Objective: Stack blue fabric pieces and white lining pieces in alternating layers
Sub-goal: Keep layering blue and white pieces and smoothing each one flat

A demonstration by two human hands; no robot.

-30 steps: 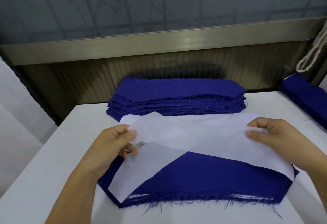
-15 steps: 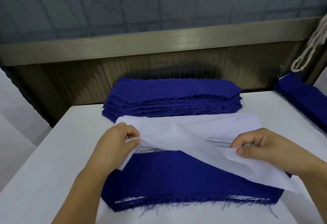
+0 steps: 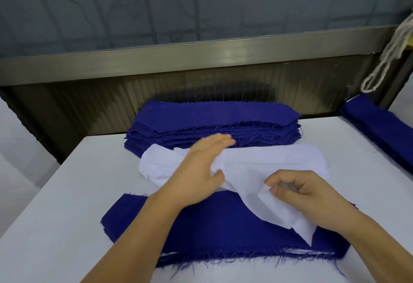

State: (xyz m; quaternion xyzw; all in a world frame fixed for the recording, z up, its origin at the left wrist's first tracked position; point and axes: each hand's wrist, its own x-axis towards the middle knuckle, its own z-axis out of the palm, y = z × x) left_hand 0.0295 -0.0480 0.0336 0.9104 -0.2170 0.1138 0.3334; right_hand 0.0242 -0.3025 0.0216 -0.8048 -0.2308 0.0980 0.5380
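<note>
A layered stack with a blue fabric piece on top lies near the table's front edge, thin white edges showing at its frayed front. Behind it lies a pile of white lining pieces, and further back a tall pile of blue pieces. My right hand pinches the corner of a white lining piece that drapes crumpled over the front stack. My left hand hovers blurred over the white pile with fingers straight, holding nothing.
The white table ends at a metal-framed wall behind. More blue fabric lies at the right edge under a hanging white cord.
My left hand let go of the white lining and moved right and up over the white pile. My right hand pulled the lining's corner toward the middle; the front blue piece is more uncovered.
</note>
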